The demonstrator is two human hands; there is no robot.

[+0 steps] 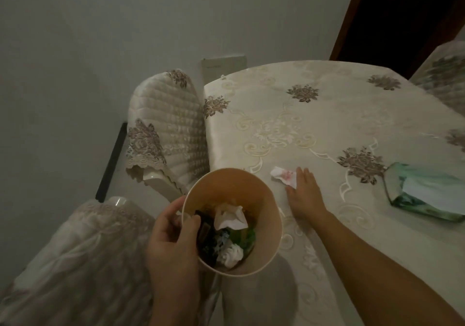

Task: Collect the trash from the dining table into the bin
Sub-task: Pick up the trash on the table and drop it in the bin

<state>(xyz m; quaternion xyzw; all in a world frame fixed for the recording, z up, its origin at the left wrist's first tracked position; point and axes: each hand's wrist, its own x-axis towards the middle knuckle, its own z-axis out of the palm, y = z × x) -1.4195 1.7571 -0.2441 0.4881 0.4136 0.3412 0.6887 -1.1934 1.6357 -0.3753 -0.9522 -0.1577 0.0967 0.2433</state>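
Left hand: my left hand point(173, 240) grips the rim of the bin point(264, 197), thumb hooked inside, and holds it against the near-left edge of the table point(327, 114).
Right hand: my right hand point(303, 195) lies flat and spread on the cloth, fingers loose, holding nothing; its fingertips touch the tissue.
Trash on the table: one crumpled white tissue point(281, 174) with pink marks, just beside the bin's far rim and under my fingertips.
In the bin: crumpled tissues, a dark wrapper and something green already lie at the bottom.
Not trash, I judge: the green tissue pack point(425, 195) to the right, well apart from my hand.
Step in hand: gather that last tissue.
How to do it well: curl my fingers over the tissue and pinch it whole, or sweep it along the cloth toward the rim; keep the bin's mouth level with or just under the table edge so the light paper drops in rather than onto the chair point(166, 124).
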